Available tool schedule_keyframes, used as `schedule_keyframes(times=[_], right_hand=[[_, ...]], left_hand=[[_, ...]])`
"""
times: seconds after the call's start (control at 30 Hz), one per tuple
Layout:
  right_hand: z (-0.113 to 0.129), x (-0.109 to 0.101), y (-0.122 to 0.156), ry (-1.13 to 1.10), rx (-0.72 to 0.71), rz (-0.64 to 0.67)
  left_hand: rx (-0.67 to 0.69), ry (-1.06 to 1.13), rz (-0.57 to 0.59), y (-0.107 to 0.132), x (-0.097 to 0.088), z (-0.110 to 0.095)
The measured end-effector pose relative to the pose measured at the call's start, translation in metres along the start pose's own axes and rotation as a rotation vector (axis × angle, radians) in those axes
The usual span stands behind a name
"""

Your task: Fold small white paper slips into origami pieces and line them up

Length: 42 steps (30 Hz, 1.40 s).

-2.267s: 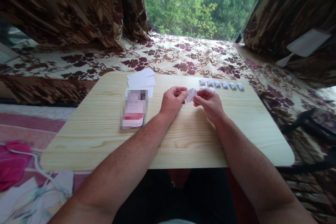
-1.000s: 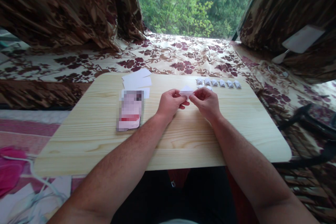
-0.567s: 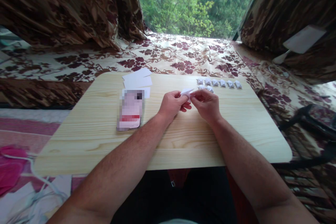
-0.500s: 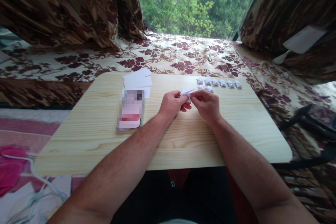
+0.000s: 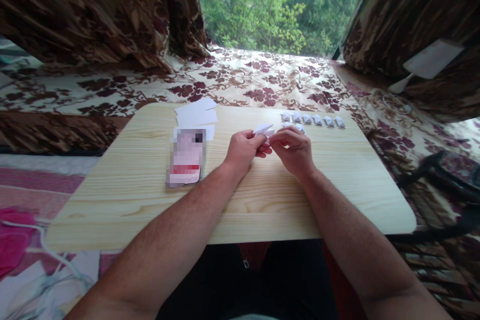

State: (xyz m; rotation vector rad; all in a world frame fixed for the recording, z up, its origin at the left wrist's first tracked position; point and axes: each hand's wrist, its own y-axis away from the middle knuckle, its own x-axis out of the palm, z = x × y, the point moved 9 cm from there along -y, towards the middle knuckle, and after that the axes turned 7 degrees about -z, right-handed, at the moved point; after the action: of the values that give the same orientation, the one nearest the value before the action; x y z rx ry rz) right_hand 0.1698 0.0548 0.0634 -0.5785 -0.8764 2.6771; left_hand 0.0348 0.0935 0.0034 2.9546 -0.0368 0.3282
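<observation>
Above the middle of the table, my left hand (image 5: 244, 149) pinches a folded piece of white paper (image 5: 264, 129) between thumb and fingers. My right hand (image 5: 294, 147) meets it from the other side, its thumb and fingertips closed on the paper's right end. Fingers cover part of the paper, so its full shape is hidden. Just beyond my right hand stand two small folded white paper pieces (image 5: 299, 128), partly hidden by it. Behind them runs a row of several more such folded paper pieces (image 5: 318, 119).
A pale wooden table (image 5: 131, 210) carries everything. Loose white paper strips (image 5: 197, 112) lie at its far left, with a pink phone (image 5: 186, 157) in front of them. Patterned cloth (image 5: 258, 80) covers the ledge behind. A white lamp (image 5: 433, 58) stands at the right.
Both hands have shifted very slightly to the left with the paper. The paper's top flap now points up and looks more raised, and my right fingers have changed position a little.
</observation>
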Motion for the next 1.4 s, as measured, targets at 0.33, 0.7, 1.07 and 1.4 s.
schedule_keyframes(times=[0.33, 0.7, 1.07, 1.4], right_hand=[[0.003, 0.002, 0.0, -0.084, -0.033, 0.029], [-0.036, 0.007, 0.004, -0.364, 0.47, -0.038], [-0.048, 0.019, 0.011, -0.439, 0.653, 0.105], [-0.05, 0.022, 0.013, -0.544, 0.703, 0.126]], left_hand=[[-0.057, 0.082, 0.055, 0.001, 0.003, 0.002], [0.004, 0.041, 0.01, -0.004, -0.003, 0.001], [0.123, -0.041, 0.064, 0.002, 0.004, -0.008], [0.107, -0.007, 0.137, 0.005, 0.009, -0.011]])
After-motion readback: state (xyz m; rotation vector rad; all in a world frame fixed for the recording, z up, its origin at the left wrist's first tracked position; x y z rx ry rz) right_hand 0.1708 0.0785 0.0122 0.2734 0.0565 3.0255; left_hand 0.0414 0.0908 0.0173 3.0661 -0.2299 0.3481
